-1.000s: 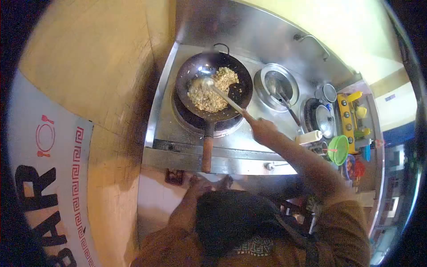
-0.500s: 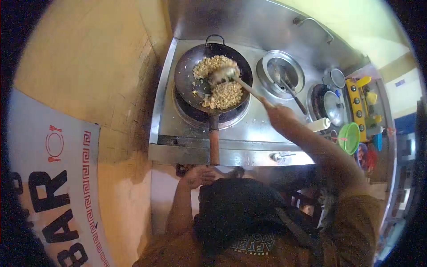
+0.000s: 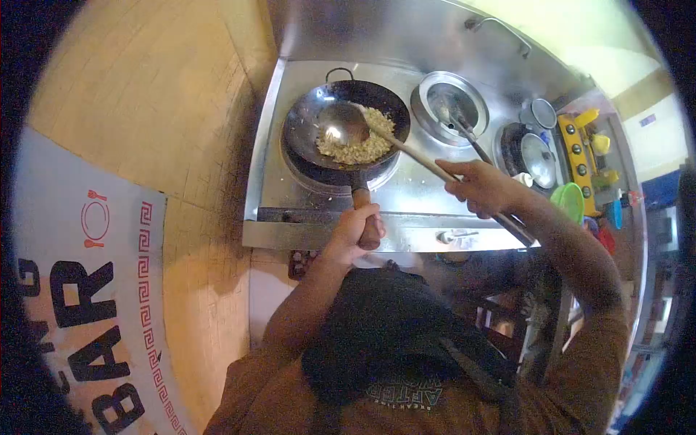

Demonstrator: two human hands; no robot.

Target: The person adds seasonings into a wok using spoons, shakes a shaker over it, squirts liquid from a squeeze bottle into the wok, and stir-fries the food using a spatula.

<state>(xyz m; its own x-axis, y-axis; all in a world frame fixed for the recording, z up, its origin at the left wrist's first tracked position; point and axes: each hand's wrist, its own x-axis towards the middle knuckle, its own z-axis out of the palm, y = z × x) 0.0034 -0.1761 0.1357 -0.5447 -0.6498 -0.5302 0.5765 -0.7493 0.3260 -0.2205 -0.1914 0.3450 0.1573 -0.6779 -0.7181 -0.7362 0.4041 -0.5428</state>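
Note:
A dark wok [image 3: 304, 119] sits over the left burner, slightly tilted, with brown fried grains [image 3: 355, 150] in its right and near part. My left hand [image 3: 354, 230] is wrapped round the wok's wooden handle [image 3: 370, 235]. The long ladle [image 3: 417, 154] is held in my right hand [image 3: 482, 190], its shaft running from the wok down to the stove's front edge. The ladle's round metal bowl [image 3: 341, 125] lies inside the wok, against the grains.
Right of the wok stands a metal pot [image 3: 428, 116] with another ladle in it. Farther right are a lidded pan [image 3: 538, 161], a grey cup [image 3: 542, 114], a green basket [image 3: 571, 201] and a yellow rack [image 3: 578, 159]. A wall borders the left side.
My left hand has risen from below the stove edge and taken hold of the wok handle. My right hand has moved right and sits farther up the ladle shaft; the grains are gathered nearer the handle.

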